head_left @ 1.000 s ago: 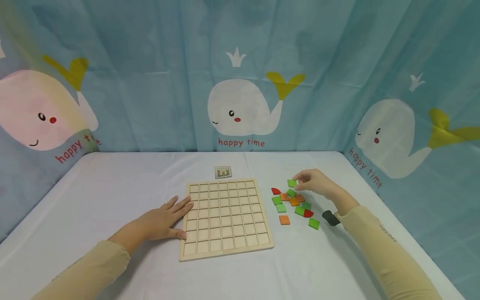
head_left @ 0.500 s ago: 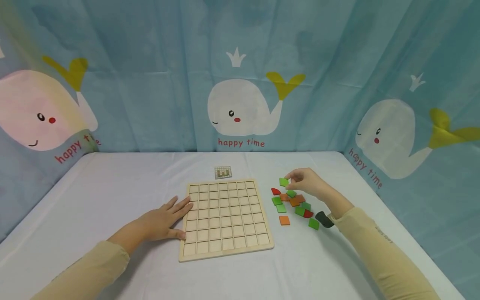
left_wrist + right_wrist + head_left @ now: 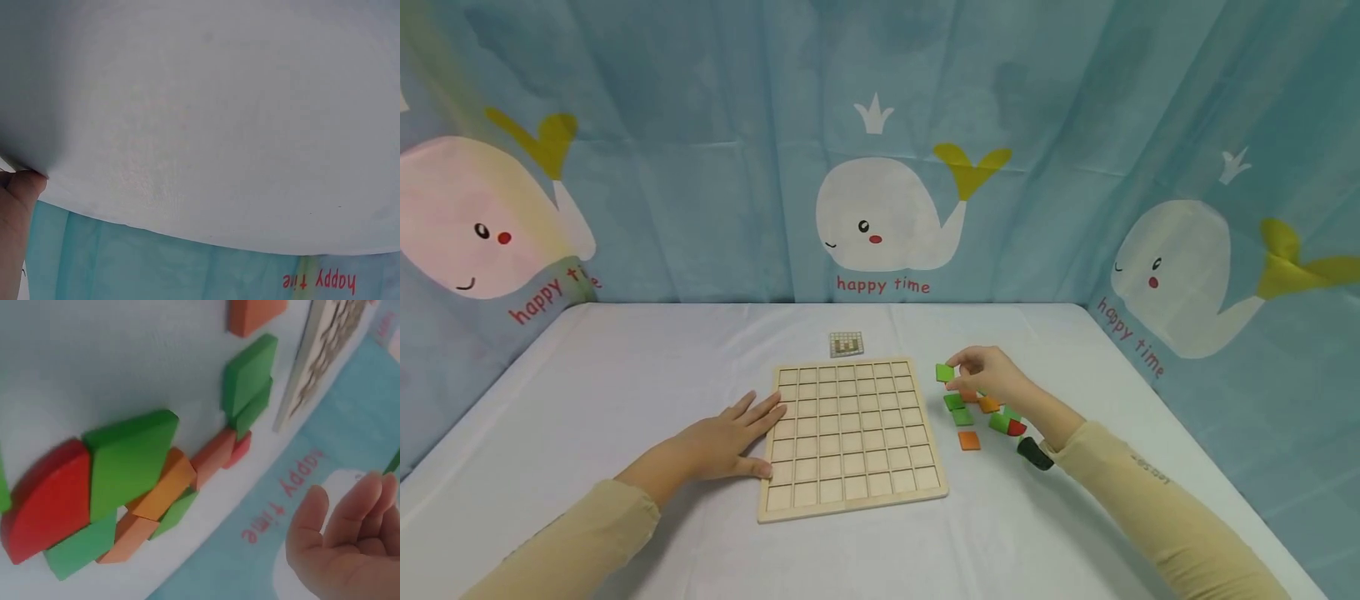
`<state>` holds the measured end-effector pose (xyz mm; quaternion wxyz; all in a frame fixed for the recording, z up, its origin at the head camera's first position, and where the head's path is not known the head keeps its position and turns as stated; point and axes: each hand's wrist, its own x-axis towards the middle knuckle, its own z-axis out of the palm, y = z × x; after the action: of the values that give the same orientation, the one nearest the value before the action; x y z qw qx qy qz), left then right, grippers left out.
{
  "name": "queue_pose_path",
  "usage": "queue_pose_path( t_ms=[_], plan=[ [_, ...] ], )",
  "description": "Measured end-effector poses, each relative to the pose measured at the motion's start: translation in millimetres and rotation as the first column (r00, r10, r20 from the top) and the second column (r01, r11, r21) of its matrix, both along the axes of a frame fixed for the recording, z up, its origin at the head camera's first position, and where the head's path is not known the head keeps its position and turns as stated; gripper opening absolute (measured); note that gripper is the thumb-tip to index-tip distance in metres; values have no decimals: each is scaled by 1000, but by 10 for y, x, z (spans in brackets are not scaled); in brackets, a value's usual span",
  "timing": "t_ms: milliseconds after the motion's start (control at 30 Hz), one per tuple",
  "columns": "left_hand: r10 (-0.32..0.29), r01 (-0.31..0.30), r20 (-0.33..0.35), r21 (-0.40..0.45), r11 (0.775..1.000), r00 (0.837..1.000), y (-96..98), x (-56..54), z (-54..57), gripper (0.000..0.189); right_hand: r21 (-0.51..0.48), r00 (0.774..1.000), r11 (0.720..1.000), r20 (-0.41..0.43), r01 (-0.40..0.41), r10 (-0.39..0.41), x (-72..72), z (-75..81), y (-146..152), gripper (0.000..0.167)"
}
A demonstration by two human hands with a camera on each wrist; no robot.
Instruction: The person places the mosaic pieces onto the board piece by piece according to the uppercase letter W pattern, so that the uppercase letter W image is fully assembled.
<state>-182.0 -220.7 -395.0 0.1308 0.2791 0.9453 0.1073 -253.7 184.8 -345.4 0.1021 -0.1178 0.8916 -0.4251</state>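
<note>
"Green, flat and square, one tile (image 3: 945, 372) is pinched between the thumb and forefinger of the right hand (image 3: 996, 372). What's different from a second ago?"

"Tile and right hand have travelled left. Earlier they were over the far side of the loose pieces; now the fingertips are just right of the far right corner of the pale wooden grid board (image 3: 891, 497)."

"And what lies about those fingers?"

"Two overlapping green tiles (image 3: 957, 408) sit just on the near side of the fingertips, with a lone orange square tile (image 3: 969, 440) beyond them toward the person. Behind the fingers, under the wrist, a red quarter-circle piece (image 3: 1016, 427) touches another green tile (image 3: 999, 422)."

"How is the right arm set?"

"Its beige sleeve (image 3: 1157, 500) slants in from the near right, the forearm crossing above the pieces, the hand pointing left with its fingers narrowed on the tile."

"The left hand (image 3: 718, 443)?"

"Unchanged. Its fingers are spread wide over the board's left edge, thumb nearest the person. Well ahead of those fingertips, past the board's far edge, lies a small grid-patterned card (image 3: 846, 344)."
</note>
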Motion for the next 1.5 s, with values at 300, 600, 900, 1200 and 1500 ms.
queue_pose_path(
  t_ms=[300, 600, 900, 1200, 1500],
  plan=[
    [10, -10, 10, -6, 1000, 1000, -10, -6, -5, 98, -20, 998, 1000, -52, -24, 23, 72, -146, -106, 31],
    [3, -3, 7, -1, 1000, 1000, 3, 7, 21, 99, -55, 999, 997, -21, -50, 49, 92, -211, -215, 29],
    [-8, 8, -2, 2, 1000, 1000, 15, 15, 32, 97, -87, 998, 995, 28, -51, 53, 54, -282, -350, 32],
    [-4, 4, 5, 5, 1000, 1000, 11, 17, 27, 97, -99, 996, 995, 81, -34, 42, 21, -305, -451, 32],
    [-14, 14, 9, 20, 1000, 1000, 6, 22, 36, 98, -126, 988, 992, 155, 3, 17, -2, -293, -573, 31]
  ],
)
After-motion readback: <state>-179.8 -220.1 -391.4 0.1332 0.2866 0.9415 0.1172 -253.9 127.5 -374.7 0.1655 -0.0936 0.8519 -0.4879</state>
